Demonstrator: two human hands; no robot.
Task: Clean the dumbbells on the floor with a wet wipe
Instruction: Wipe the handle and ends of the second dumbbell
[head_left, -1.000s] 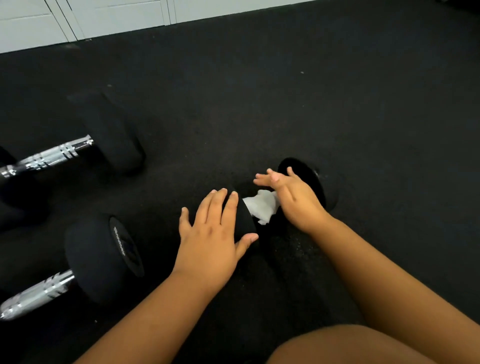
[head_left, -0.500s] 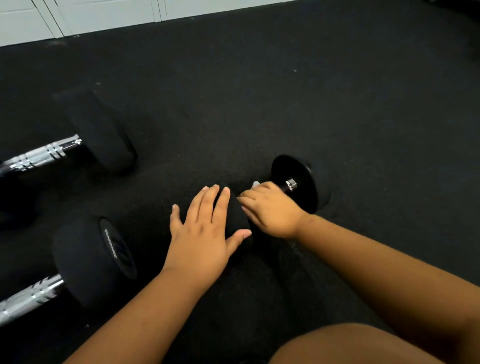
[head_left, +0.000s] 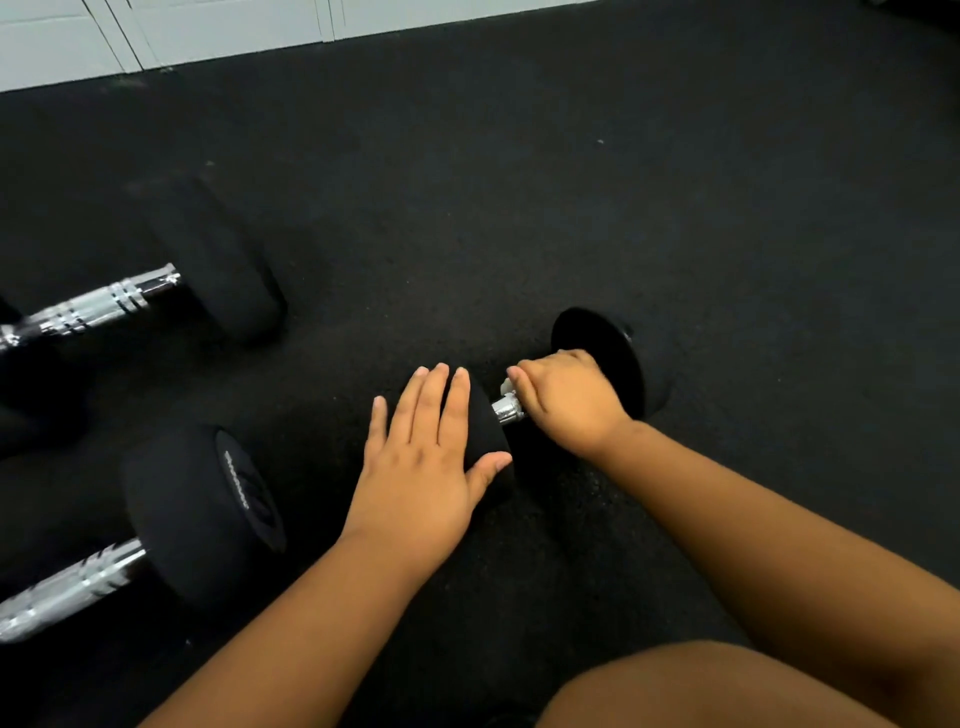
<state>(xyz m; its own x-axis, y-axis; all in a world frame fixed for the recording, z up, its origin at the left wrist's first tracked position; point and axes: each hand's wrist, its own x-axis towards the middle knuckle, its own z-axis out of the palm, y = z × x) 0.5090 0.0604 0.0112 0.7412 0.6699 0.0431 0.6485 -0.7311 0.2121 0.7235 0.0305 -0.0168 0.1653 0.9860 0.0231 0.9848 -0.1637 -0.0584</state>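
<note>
Small dumbbell (head_left: 608, 364) on the floor (head_left: 675, 208) at centre, left hand (head_left: 421, 462) flat on its near-left head, right hand (head_left: 563, 400) around its handle, seemingly over a wipe (head_left: 505, 385), two larger dumbbells (head_left: 208, 514) (head_left: 218, 270) well left, wall (head_left: 156, 31) behind.

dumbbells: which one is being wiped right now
The small dumbbell on the right: left hand steadies its head, right hand grips its handle with the wipe.

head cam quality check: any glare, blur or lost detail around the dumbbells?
Head view: chrome handles throw bright glare; black dumbbell heads nearly merge into the dark floor; right hand slightly motion-blurred; wall line bows from wide-angle distortion; wipe barely visible.
</note>
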